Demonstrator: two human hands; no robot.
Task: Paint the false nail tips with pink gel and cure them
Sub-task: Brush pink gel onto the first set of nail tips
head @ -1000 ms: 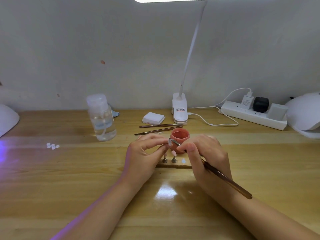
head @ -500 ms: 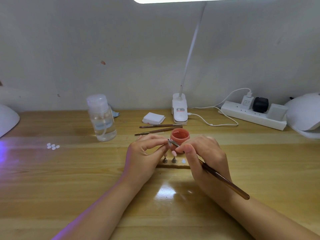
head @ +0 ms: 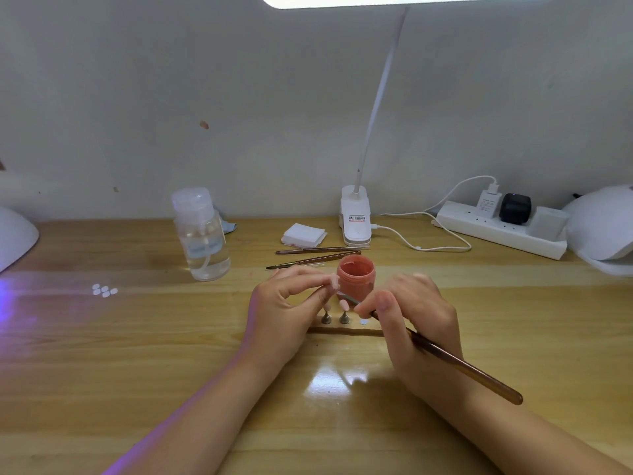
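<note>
An open pot of pink gel [head: 356, 274] stands at the middle of the wooden desk. My left hand [head: 284, 313] pinches a small false nail tip [head: 333, 282] just left of the pot. My right hand [head: 411, 320] grips a brown brush [head: 455, 363], whose bristle end points left, a little below the held tip. Two small metal stands [head: 335, 317] sit between my hands, one bearing a pink tip [head: 344, 305]. A loose clear tip [head: 363, 322] lies beside them. Several clear tips [head: 104, 290] lie at the left.
A clear liquid bottle [head: 202, 234] stands back left. Two spare brushes [head: 315, 255], white pads [head: 304, 233] and a clip lamp base [head: 355, 221] sit behind the pot. A power strip [head: 500, 228] is back right. White curing lamps sit at the right edge [head: 603, 228] and left edge [head: 13, 238].
My right hand has drawn the brush tip down and away from the held nail tip. My left hand has lifted the tip slightly toward the pot.
</note>
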